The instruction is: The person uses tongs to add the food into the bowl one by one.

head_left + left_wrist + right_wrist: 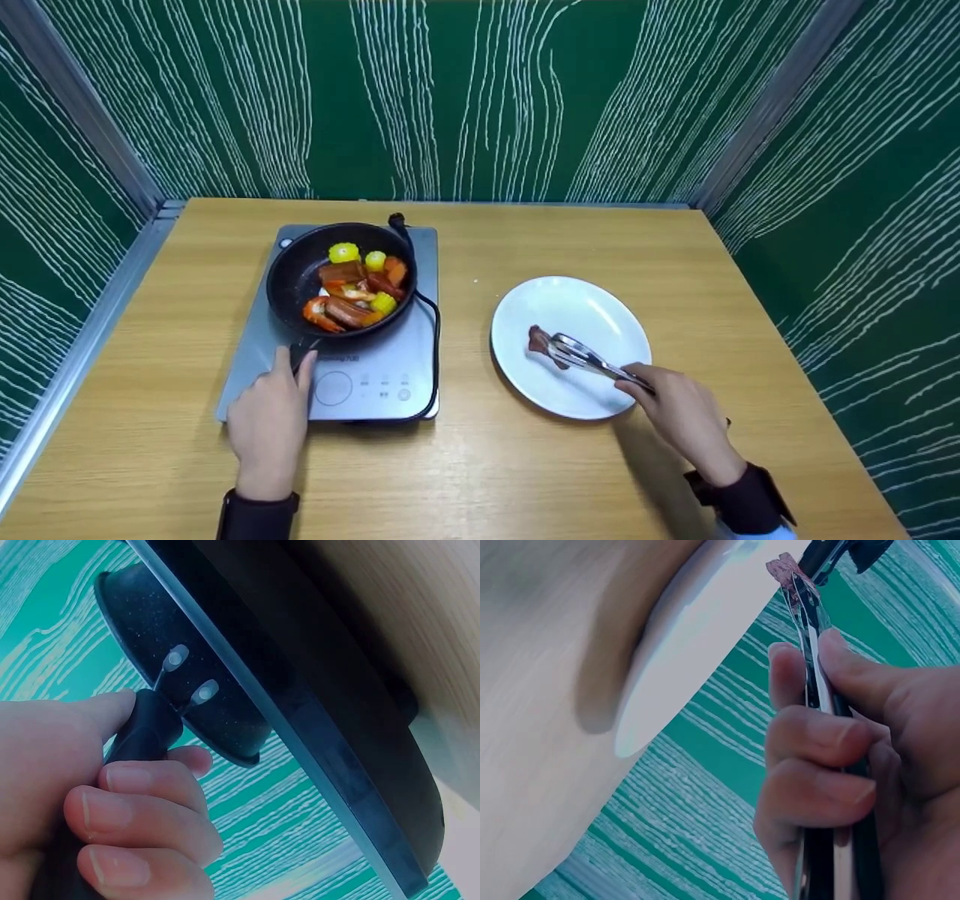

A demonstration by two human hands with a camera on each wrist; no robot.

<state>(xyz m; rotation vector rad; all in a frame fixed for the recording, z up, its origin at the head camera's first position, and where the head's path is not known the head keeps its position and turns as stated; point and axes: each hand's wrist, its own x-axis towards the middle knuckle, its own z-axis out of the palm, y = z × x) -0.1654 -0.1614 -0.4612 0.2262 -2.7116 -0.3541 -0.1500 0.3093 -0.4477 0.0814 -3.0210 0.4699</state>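
Observation:
My left hand [268,412] grips the black handle [146,727] of a frying pan [289,289]. In the pan lie corn pieces [343,253], shrimp [321,313], sausage-like pieces [349,312] and an orange chunk [395,270]. With curled fingers my right hand [684,412] holds metal tongs [589,358]. Between the tips of the tongs is a dark reddish-brown piece of meat [538,340], over the white plate [525,390]. The right wrist view shows the meat [786,571] at the tongs' far end; whether it touches the plate I cannot tell.
Under the pan is a silver induction cooker [255,375], with a black power cord [436,352] along its right side. Both cooker and plate stand on a wooden table [465,465]. Green walls with white lines [510,97] enclose the back and sides.

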